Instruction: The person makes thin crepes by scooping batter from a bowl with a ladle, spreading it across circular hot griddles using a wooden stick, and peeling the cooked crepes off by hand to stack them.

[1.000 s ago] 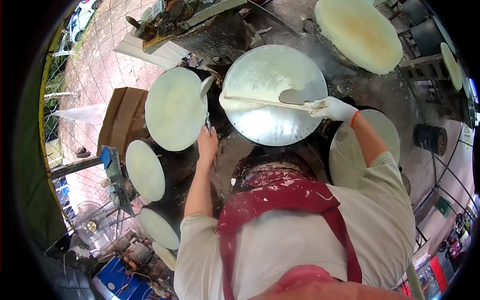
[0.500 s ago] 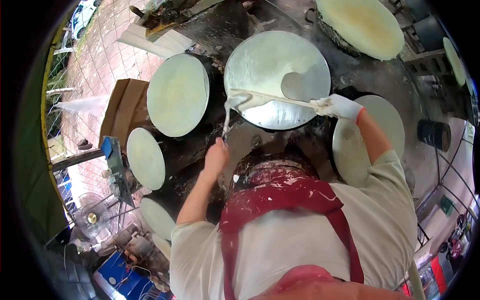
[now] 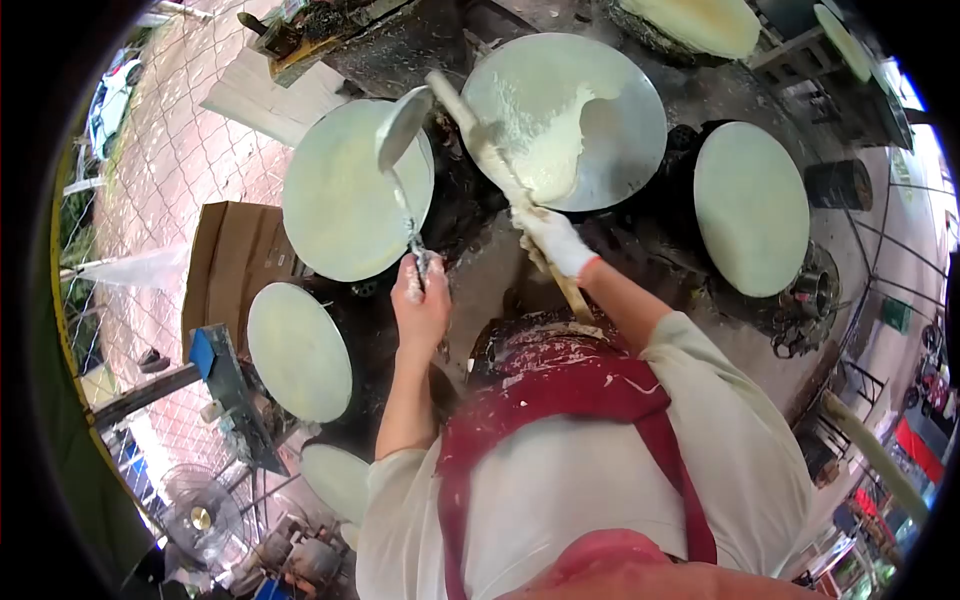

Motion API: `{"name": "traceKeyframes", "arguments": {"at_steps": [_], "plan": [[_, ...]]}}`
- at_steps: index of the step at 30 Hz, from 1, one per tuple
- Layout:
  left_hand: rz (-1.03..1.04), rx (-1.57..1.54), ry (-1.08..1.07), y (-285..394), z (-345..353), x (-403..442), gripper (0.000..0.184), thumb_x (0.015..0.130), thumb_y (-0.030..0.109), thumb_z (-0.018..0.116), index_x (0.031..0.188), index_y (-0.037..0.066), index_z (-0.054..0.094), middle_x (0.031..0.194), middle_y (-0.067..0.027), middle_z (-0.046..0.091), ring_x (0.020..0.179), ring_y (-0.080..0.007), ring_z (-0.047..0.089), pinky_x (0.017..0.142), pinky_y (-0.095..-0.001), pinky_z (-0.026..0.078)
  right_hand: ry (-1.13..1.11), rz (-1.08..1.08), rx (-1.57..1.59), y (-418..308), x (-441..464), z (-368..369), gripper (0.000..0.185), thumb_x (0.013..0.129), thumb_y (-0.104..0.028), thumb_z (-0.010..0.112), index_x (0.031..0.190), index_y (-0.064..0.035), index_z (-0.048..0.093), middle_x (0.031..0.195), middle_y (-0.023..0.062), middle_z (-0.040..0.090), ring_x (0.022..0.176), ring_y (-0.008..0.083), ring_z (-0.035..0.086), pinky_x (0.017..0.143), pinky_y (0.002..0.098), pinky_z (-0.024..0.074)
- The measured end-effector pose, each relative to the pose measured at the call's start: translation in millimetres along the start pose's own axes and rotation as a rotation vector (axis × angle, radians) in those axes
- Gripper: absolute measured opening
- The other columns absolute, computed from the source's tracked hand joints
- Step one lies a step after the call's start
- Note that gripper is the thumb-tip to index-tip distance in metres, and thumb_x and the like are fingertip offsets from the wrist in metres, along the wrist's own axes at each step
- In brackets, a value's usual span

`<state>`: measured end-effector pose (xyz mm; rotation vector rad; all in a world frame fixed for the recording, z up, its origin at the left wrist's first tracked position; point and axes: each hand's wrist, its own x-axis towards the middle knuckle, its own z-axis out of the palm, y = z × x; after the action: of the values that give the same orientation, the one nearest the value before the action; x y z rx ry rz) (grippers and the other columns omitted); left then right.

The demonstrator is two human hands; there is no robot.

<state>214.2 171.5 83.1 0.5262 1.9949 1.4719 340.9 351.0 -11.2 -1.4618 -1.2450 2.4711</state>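
Observation:
My left hand (image 3: 423, 300) grips the batter-coated handle of a metal ladle (image 3: 403, 130). The ladle's bowl hangs over the edge of a round griddle on the left, which bears a pale batter sheet (image 3: 335, 205). In a white glove, my right hand (image 3: 556, 242) is closed around a wooden batter spreader (image 3: 488, 152). The spreader slants up and left across the near-left rim of the middle griddle (image 3: 630, 150). Wet white batter (image 3: 556, 160) covers part of that griddle, with grey surface showing to its right.
More batter-covered round griddles stand at the right (image 3: 752, 210), lower left (image 3: 300, 350) and top right (image 3: 700, 22). A cardboard sheet (image 3: 235, 265) and a fan (image 3: 200, 517) are on the left. A dark bucket (image 3: 838, 185) stands far right.
The spreader has swung from lying sideways over the middle griddle to a steep slant, and my right hand moved left. My left hand has lifted the ladle forward and left, away from the spreader.

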Motion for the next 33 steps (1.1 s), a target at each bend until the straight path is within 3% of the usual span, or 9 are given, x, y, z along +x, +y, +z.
{"name": "traceKeyframes", "arguments": {"at_steps": [1, 4, 7, 10, 14, 21, 25, 27, 33], "plan": [[-0.027, -0.023, 0.012, -3, -10, -3, 0.01, 0.096, 0.012, 0.054, 0.089, 0.005, 0.053, 0.062, 0.004, 0.047, 0.051, -0.0023, 0.04, 0.046, -0.0203, 0.034, 0.083, -0.116, -0.242, 31, 32, 4, 0.037, 0.092, -0.04, 0.058, 0.102, -0.0043, 0.063, 0.073, 0.0099, 0.063, 0.05, 0.0225, 0.058, 0.048, 0.0375, 0.0456], [-0.206, -0.176, -0.03, -6, -35, -21, 0.01, 0.096, 0.011, 0.053, 0.087, 0.007, 0.05, 0.06, 0.0047, 0.044, 0.044, -0.0028, 0.037, 0.039, -0.0206, 0.029, 0.529, -0.351, -0.695, 65, 48, -9, 0.05, 0.091, -0.05, 0.051, 0.104, -0.0035, 0.062, 0.096, 0.0236, 0.066, 0.097, 0.0427, 0.06, 0.083, 0.0481, 0.0464], [-0.253, -0.207, 0.007, -39, -52, -37, 0.011, 0.096, 0.011, 0.053, 0.086, 0.009, 0.048, 0.057, 0.0046, 0.042, 0.039, -0.0044, 0.035, 0.035, -0.0216, 0.026, 0.668, -0.231, -0.674, 63, 25, -49, 0.051, 0.091, -0.051, 0.052, 0.103, -0.0021, 0.063, 0.092, 0.0231, 0.067, 0.092, 0.0412, 0.062, 0.078, 0.0472, 0.0474], [-0.3, -0.229, 0.059, -46, -55, -50, 0.011, 0.096, 0.011, 0.052, 0.086, 0.008, 0.048, 0.056, 0.0037, 0.041, 0.037, -0.0052, 0.034, 0.034, -0.0223, 0.027, 0.604, -0.124, -0.283, 55, 15, -75, 0.046, 0.092, -0.045, 0.052, 0.095, 0.0001, 0.062, 0.084, 0.0263, 0.065, 0.085, 0.0426, 0.062, 0.072, 0.0501, 0.0463], [-0.302, -0.188, 0.107, -37, -32, -63, 0.012, 0.096, 0.012, 0.051, 0.086, 0.007, 0.047, 0.054, 0.0031, 0.04, 0.036, -0.0066, 0.034, 0.034, -0.0235, 0.026, 0.434, -0.434, -1.057, 74, -5, -75, 0.04, 0.095, -0.043, 0.049, 0.096, -0.0033, 0.056, 0.08, 0.0251, 0.065, 0.077, 0.0447, 0.062, 0.068, 0.0546, 0.0455], [-0.317, -0.196, 0.144, -15, 31, -77, 0.014, 0.096, 0.014, 0.052, 0.085, 0.006, 0.049, 0.055, 0.0026, 0.039, 0.038, -0.0067, 0.036, 0.035, -0.0241, 0.026, 0.638, -0.329, -1.024, 10, -6, -176, 0.048, 0.096, -0.047, 0.044, 0.098, -0.0006, 0.056, 0.086, 0.0281, 0.064, 0.086, 0.0449, 0.062, 0.073, 0.052, 0.0473], [-0.331, -0.165, 0.175, -4, 63, -91, 0.015, 0.096, 0.014, 0.052, 0.085, 0.005, 0.05, 0.055, 0.0025, 0.038, 0.039, -0.0069, 0.035, 0.035, -0.0239, 0.026, 0.292, -0.414, -0.792, 18, -15, -189, 0.053, 0.096, -0.051, 0.042, 0.1, -0.0001, 0.057, 0.089, 0.0314, 0.063, 0.091, 0.046, 0.061, 0.077, 0.0502, 0.0477], [-0.334, -0.148, 0.217, 2, 76, -99, 0.014, 0.096, 0.012, 0.051, 0.085, 0.003, 0.05, 0.054, 0.0031, 0.035, 0.039, -0.0068, 0.032, 0.035, -0.0237, 0.026, 0.2, -0.235, -1.256, 18, -44, -192, 0.055, 0.098, -0.05, 0.033, 0.109, 0.0001, 0.051, 0.092, 0.031, 0.063, 0.091, 0.0455, 0.063, 0.081, 0.052, 0.0478], [-0.352, -0.141, 0.259, 6, 96, -106, 0.014, 0.096, 0.012, 0.051, 0.086, 0.002, 0.051, 0.055, 0.0029, 0.035, 0.039, -0.007, 0.032, 0.035, -0.0233, 0.026, 0.551, -0.385, -1.205, -32, -3, -249, 0.042, 0.097, -0.041, 0.039, 0.099, -0.0015, 0.054, 0.086, 0.0257, 0.066, 0.083, 0.043, 0.065, 0.074, 0.0521, 0.05]]}}
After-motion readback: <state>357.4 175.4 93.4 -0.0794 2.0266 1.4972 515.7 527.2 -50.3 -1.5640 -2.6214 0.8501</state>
